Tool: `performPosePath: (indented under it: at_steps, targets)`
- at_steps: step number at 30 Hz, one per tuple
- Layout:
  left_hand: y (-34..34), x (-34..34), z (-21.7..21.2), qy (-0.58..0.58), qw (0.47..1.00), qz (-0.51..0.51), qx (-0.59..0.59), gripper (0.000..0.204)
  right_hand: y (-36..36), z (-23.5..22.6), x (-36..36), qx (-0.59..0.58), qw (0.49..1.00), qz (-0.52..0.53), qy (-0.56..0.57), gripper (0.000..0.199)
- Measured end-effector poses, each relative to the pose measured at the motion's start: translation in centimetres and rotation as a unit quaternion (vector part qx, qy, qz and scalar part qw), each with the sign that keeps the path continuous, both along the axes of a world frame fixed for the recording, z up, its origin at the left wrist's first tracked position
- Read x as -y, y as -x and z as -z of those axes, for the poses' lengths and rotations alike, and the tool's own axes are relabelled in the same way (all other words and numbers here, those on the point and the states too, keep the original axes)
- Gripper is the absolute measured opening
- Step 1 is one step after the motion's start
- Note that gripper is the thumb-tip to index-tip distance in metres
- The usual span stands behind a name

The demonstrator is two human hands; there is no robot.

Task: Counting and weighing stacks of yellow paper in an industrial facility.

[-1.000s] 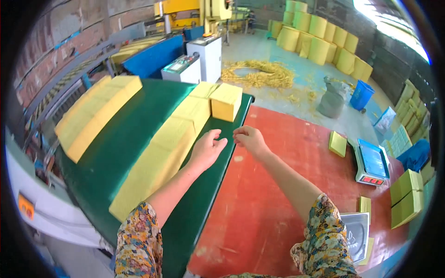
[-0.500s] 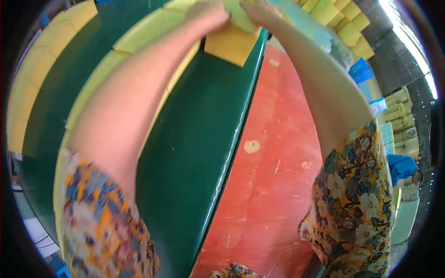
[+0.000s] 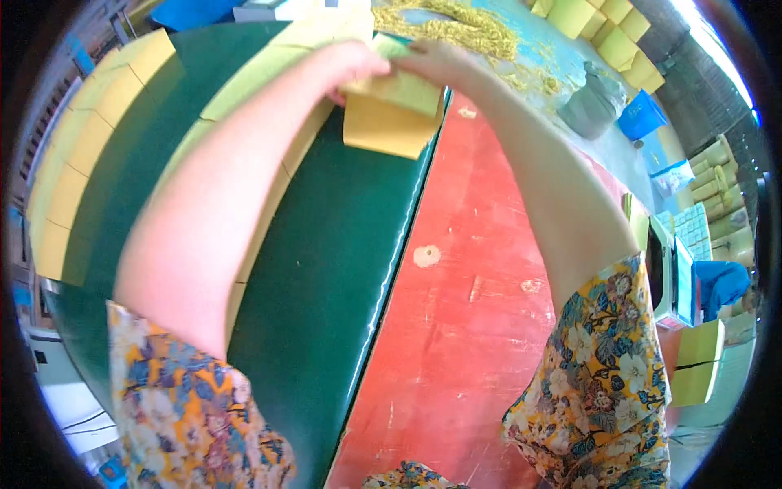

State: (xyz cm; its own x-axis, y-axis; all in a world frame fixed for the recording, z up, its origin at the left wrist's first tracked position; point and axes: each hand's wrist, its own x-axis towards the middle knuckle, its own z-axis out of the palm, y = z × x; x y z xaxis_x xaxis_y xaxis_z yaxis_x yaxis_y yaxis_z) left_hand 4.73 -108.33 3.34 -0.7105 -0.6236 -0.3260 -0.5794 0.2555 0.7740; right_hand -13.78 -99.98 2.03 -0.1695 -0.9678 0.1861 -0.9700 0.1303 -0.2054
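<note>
At the far end of the green tabletop (image 3: 318,269), both my arms reach out to a yellow block (image 3: 387,134) that looks like a thick stack of paper. My left hand (image 3: 356,67) is closed on its left side, thumb on top and a fingertip showing below. Across the far right top edge lies my right hand (image 3: 437,62), fingers bent over the corner; its fingertips are partly hidden. Just left of the block runs a row of similar yellow-green stacks (image 3: 244,85), partly covered by my left forearm.
Another row of yellow stacks (image 3: 77,167) lines the table's far left. A red board (image 3: 456,326) adjoins the green top on the right. Beyond are a pile of yellow strands (image 3: 456,28), a grey bag (image 3: 593,106), a blue bin (image 3: 642,114) and a person in blue (image 3: 721,285).
My hands and the block have come nearer and slightly left. The view has shifted, showing more of the floor and the yellow strands beyond the table.
</note>
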Motion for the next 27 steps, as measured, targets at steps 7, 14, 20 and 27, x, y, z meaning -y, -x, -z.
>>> performPosePath:
  at_steps: [7,14,20,27]
  targets:
    - [-4.9,-8.8,-1.1,0.023,0.994,0.100,0.045,0.057,-5.5,-2.5,-13.2,0.088,0.994,0.063,-0.013,0.068]
    - [-9.8,-18.5,1.3,-0.183,0.977,0.086,-0.065,0.060,-13.1,-2.2,-27.9,0.164,0.969,0.184,-0.001,0.065]
    - [-15.0,-32.7,0.0,-0.278,0.940,0.193,-0.051,0.065,-20.6,-2.1,-43.1,0.095,0.968,0.222,0.074,0.051]
    - [-24.2,-51.7,0.4,-0.263,0.951,0.152,-0.054,0.055,-27.4,-2.3,-60.7,0.159,0.959,0.199,0.121,0.051]
